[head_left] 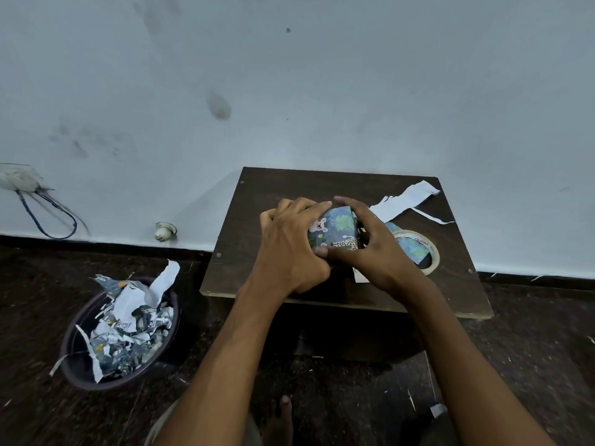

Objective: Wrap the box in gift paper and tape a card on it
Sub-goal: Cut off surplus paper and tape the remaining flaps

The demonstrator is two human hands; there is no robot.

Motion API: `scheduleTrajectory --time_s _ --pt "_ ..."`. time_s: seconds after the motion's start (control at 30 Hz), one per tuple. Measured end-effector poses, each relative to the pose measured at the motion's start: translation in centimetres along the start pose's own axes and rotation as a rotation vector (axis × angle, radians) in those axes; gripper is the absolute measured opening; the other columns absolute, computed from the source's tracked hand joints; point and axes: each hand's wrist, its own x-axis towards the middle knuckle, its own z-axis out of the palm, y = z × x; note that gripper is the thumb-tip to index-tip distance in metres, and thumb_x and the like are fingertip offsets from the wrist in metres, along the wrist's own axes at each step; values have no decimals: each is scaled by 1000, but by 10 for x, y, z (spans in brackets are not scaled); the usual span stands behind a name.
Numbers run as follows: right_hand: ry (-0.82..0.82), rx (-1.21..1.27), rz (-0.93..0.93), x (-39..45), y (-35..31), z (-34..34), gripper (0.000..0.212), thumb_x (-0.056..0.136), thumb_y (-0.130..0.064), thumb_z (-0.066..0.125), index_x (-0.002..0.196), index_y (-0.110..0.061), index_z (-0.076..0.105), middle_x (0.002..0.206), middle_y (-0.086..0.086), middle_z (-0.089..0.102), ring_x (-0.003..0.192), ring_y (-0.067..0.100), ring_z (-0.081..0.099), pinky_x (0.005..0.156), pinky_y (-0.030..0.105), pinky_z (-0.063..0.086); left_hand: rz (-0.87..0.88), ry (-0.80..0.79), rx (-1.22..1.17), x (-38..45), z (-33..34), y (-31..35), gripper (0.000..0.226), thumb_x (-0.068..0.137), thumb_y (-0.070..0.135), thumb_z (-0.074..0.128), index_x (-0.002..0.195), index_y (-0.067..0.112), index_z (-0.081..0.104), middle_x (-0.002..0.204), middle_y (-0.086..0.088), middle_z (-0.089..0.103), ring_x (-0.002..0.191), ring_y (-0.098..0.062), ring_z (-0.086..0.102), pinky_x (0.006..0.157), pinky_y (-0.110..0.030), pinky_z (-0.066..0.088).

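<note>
Blue printed gift paper covers the box (333,231), which sits near the middle of the dark wooden board (257,194). Left hand (291,244) grips the box from its left side, fingers curled over the far top edge and thumb against the near face; this steadies the box against the board. Right hand (375,244) grips the opposite side, fingers arched over the top and thumb pressed along the near lower edge, probably to hold a fold of paper flat for taping. Tape roll (429,249) lies just beside the right hand, within easy reach, with a scrap of the same paper resting in its core. White paper offcut (404,201) lies at the far right of the board. A card may lie under the right wrist; the view does not settle it. Bowl (77,365) on the floor collects paper trimmings
</note>
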Motion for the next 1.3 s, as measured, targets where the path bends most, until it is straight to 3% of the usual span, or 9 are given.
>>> scheduleTrajectory --time_s 0.23,0.33,0.5,0.7,0.83,1.0,1.1,1.17,1.3 --pt "42 267 74 8 0 2 57 75 -12 88 124 -21 61 102 -9 69 88 -1 70 69 20 56 -175 -135 -5 3 -18 -25 94 64 42 89 146 35 44 138 10 43 130 -12 34 103 -36 25" --pt "-7 102 81 15 2 11 80 75 -23 90 143 -24 49 119 -15 62 104 -4 64 83 19 56 -187 -126 -89 5 -24 -36 91 59 38 95 140 27 54 127 4 48 119 -13 42 98 -33 48" --pt "28 -433 -170 32 3 16 115 58 -50 86 156 -28 29 150 -1 37 136 17 42 110 35 38 -141 -62 -47 17 -22 -51 81 61 24 94 135 22 60 120 4 49 113 -9 37 85 -12 42" --pt "-44 -492 -125 63 -2 26 95 57 -29 99 141 -16 56 129 6 58 114 20 60 98 28 48 -179 -12 -31 27 -15 -60 99 53 30 96 142 21 55 136 0 45 126 -17 43 101 -43 51" --pt "-2 -422 -72 91 -10 32 96 58 -22 98 143 -15 55 131 5 56 114 16 56 96 25 45 -342 83 -177 38 -12 -72 114 61 24 93 156 23 30 155 -3 29 141 -19 36 107 -29 42" --pt "-23 -441 -106 124 -13 31 60 69 -8 86 126 -8 67 100 -2 62 83 2 58 71 6 43 -409 150 -282 48 0 -84 70 67 16 87 129 24 55 126 1 57 116 -15 56 91 -23 48" --pt "-42 -473 -75 143 -10 38 30 68 -23 76 97 -19 70 88 5 67 72 10 62 60 19 44 -428 138 -308 46 4 -88 71 71 13 83 135 23 54 132 0 54 119 -14 56 94 -22 48" --pt "-49 -493 -38 155 -5 42 31 64 -31 68 95 -24 66 100 14 67 84 22 67 63 20 42 -417 143 -340 45 2 -91 71 72 12 80 137 24 54 132 3 56 119 -14 57 99 -27 51" --pt "-55 -521 0 158 -2 48 77 79 -17 79 150 -11 48 147 13 45 135 26 48 101 20 38 -424 133 -364 44 0 -91 70 71 19 73 137 26 53 130 7 59 117 -13 60 98 -31 53"
